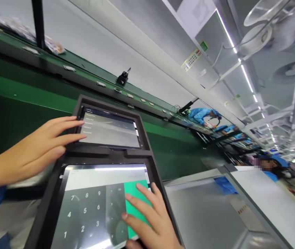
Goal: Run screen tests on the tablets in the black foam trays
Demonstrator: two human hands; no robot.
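Two tablets lie in the compartments of a black foam tray (106, 156). On the nearer tablet (85, 210) a calculator keypad with a green side panel is lit. My right hand (150, 218) rests over that panel, its fingers spread and the fingertips at the screen. The farther tablet (111, 129) shows a pale grey screen with short lines of text at its left. My left hand (48, 145) reaches from the left, fingers stretched out, with the tips at this tablet's left edge. Neither hand grasps anything.
Beyond the tray runs a green conveyor line (168, 152) with a rail, and a small black device (123, 78) sits on its ledge. A grey metal-topped surface (204, 211) stands at the right. People in blue clothing (199, 114) work farther down the line.
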